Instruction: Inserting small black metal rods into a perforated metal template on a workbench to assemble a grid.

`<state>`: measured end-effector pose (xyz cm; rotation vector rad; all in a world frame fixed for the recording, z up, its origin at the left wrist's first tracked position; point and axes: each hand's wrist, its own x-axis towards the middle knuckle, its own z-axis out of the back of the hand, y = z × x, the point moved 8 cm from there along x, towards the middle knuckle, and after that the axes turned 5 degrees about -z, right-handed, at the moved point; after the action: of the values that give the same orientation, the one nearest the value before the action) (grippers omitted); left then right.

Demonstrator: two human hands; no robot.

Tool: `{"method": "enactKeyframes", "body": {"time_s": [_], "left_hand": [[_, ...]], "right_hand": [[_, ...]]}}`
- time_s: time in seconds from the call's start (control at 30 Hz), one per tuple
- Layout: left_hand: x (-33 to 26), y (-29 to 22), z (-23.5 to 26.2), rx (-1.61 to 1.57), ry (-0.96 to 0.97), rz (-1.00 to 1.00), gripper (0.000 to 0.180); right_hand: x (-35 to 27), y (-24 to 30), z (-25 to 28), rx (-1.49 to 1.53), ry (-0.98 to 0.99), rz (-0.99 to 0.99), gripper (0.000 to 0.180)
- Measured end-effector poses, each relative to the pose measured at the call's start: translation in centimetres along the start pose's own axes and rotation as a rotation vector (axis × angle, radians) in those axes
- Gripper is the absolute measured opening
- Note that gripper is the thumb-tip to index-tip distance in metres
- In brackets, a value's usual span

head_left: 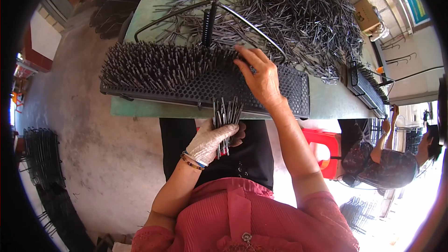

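Note:
In front of me, at the table's near edge, lies a long black perforated rack (275,88) with rows of round holes. Thin dark metal rods (154,65) stand upright and close together in its left part, while holes show bare toward the right. My left hand (211,141), in a pale knit glove, is closed around an upright bundle of the same rods (227,114) just below the rack's front edge. My bare right hand (262,75) reaches over the rack, fingers bent at the edge of the standing rods; what its fingertips hold is hidden among them.
A large pile of loose rods (298,14) covers the back of the green table (326,94). A black metal frame (214,3) rises behind the rack. At right, another person (387,163) works at a similar rack (364,84), near a red stool (322,151).

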<state>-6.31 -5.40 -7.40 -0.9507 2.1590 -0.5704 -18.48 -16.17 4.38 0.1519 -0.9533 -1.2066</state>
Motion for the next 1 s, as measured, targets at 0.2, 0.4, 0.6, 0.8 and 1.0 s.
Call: {"method": "enactKeyframes", "body": {"time_s": [0.2,0.4,0.6,0.8,1.0], "left_hand": [[0.0,0.1,0.0,-0.006,0.003,0.007,0.024],[0.0,0.1,-0.2,-0.038,0.000,-0.010,0.023],[-0.1,-0.1,0.0,-0.018,-0.031,-0.011,0.024],[-0.3,-0.3,-0.1,-0.030,-0.034,-0.050,0.022],[-0.1,-0.3,0.3,-0.087,-0.048,-0.114,0.020]], "right_hand": [[-0.4,-0.3,0.1,0.019,0.055,0.002,0.019],[-0.7,-0.2,-0.2,-0.014,0.031,0.043,0.021],[-0.6,0.3,-0.8,-0.067,0.128,0.107,0.030],[-1.3,0.2,-0.7,-0.067,0.129,0.107,0.030],[-0.9,1.5,-0.9,-0.278,0.080,0.206,0.031]]}}
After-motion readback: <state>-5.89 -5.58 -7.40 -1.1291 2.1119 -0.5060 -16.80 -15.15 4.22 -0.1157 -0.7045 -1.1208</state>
